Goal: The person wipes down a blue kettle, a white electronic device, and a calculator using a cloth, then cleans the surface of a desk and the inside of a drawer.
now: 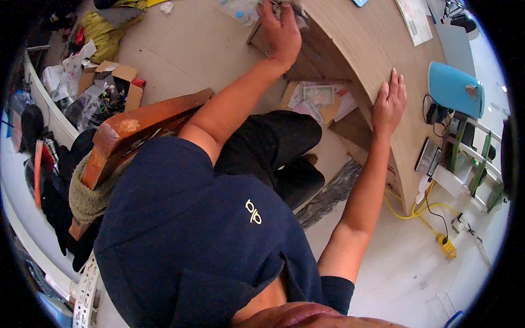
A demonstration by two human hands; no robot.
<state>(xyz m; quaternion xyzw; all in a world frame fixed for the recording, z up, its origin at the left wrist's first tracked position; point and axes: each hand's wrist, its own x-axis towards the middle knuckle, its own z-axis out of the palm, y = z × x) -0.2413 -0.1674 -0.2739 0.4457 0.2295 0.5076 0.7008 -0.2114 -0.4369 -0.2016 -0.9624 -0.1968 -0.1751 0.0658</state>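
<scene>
My left hand (pixel 283 37) reaches to the top edge of the view, at the far left corner of the wooden desk (pixel 355 41). Its fingers bend round a crumpled greyish cloth (pixel 298 12), which is partly cut off by the edge of the picture. My right hand (pixel 389 104) rests on the desk's near edge with its fingers stretched out flat, holding nothing. Below the desktop, an open compartment holds papers and a clear plastic case (pixel 308 111).
I sit on a wooden chair (pixel 136 128). Left of it stands an open cardboard box (pixel 134 90) of cables and plastic bags. A blue tablet-like panel (pixel 455 89) and papers (pixel 414 21) lie on the desk. A yellow power strip (pixel 447 247) and cord trail at the right.
</scene>
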